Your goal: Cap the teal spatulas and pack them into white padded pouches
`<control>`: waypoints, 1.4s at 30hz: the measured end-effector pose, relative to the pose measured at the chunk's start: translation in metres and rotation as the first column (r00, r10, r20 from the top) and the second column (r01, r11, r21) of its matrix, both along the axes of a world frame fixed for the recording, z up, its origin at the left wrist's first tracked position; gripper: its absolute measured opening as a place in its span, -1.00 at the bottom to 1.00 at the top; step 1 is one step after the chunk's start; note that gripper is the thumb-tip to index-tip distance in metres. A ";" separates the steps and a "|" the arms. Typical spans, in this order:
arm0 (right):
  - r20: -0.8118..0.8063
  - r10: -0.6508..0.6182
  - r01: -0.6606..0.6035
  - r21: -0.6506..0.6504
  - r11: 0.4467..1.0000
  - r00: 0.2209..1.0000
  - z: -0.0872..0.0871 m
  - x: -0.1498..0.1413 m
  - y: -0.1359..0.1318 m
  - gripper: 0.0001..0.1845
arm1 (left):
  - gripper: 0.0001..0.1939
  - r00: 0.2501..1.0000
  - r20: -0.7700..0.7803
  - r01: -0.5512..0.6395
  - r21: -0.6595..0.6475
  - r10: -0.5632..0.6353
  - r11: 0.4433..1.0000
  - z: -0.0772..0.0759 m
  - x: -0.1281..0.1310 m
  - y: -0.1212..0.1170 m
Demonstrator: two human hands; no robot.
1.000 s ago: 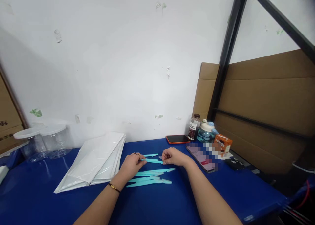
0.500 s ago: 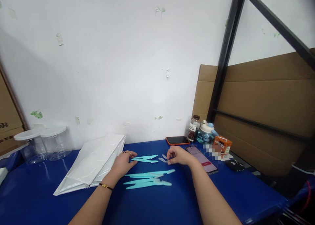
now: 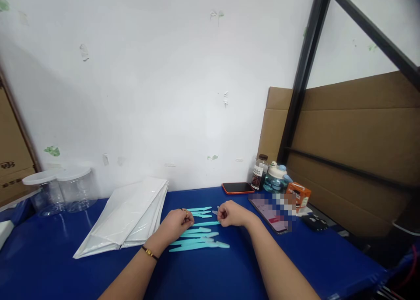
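A turquoise eyebrow razor (image 3: 206, 224) stretches between my two hands just above the blue table. My left hand (image 3: 179, 224) is closed on its handle end, with fingers pinched. At the blade end, my right hand (image 3: 231, 214) pinches it between thumb and fingers, hiding the tip. Several more turquoise razors (image 3: 200, 248) lie side by side in front of my hands. Another small group of razors (image 3: 201, 210) lies behind the held one. Small translucent caps (image 3: 215, 212) lie beside my right hand, partly covered by it.
White plastic mailers (image 3: 121, 221) lie to the left, with clear lidded jars (image 3: 77, 190) beyond them. On the right are two phones (image 3: 238, 187) (image 3: 269, 214), a brown-capped bottle (image 3: 259, 173), a blue water bottle (image 3: 274, 179), an orange box (image 3: 298, 197) and a black frame (image 3: 300, 72).
My left hand has moved right and toward me, and my right hand slightly left. One razor from the front group is now held between both hands.
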State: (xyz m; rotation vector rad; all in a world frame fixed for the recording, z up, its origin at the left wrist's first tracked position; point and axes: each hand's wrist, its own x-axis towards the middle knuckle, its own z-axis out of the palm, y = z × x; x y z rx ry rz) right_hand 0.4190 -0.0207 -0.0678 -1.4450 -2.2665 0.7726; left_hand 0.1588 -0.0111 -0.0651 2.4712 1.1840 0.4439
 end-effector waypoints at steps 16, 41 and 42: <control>-0.109 0.004 0.016 0.184 0.983 0.994 0.006 -0.010 -0.002 -0.89 | -0.73 0.996 0.077 -0.053 0.115 0.045 0.992 0.007 -0.008 0.007; 0.138 0.050 -0.070 0.142 0.987 0.989 -0.003 -0.054 -0.014 -0.89 | -0.82 0.995 -0.094 0.032 0.002 -0.031 0.999 0.004 -0.007 -0.001; 0.137 0.052 -0.071 0.143 0.987 0.989 -0.003 -0.053 -0.012 -0.89 | -0.83 0.994 -0.101 0.032 0.009 -0.031 0.999 0.004 -0.007 0.000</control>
